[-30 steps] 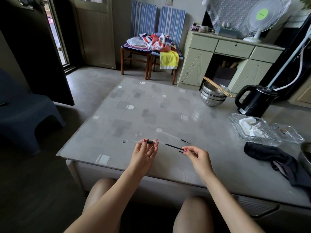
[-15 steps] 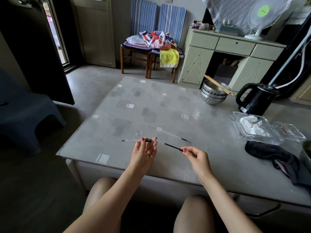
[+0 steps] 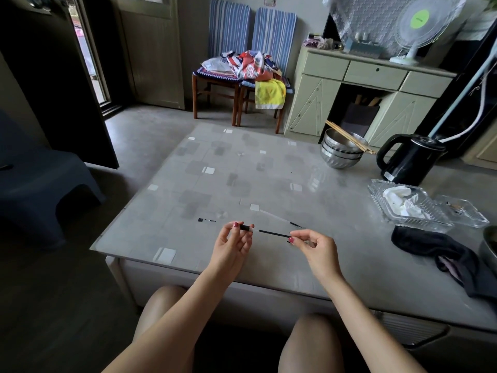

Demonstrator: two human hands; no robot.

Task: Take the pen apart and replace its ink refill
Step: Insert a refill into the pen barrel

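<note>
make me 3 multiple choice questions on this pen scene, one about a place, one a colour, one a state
1. Where does the spare refill lie?
A. On the table beyond the hands
B. Inside the steel bowls
C. On the floor by the stool

2. What colour is the kettle?
A. White
B. Black
C. Red

3. What is the state of the pen?
A. Fully assembled in one hand
B. Lying untouched on the table
C. Pulled apart, a piece in each hand

Answers:
1 A: the thin refill rests on the table just past the fingers.
2 B: the kettle's body and handle are black.
3 C: the left hand pinches the pen barrel, while the right hand holds the dark refill clear of it, a gap between them.
</note>
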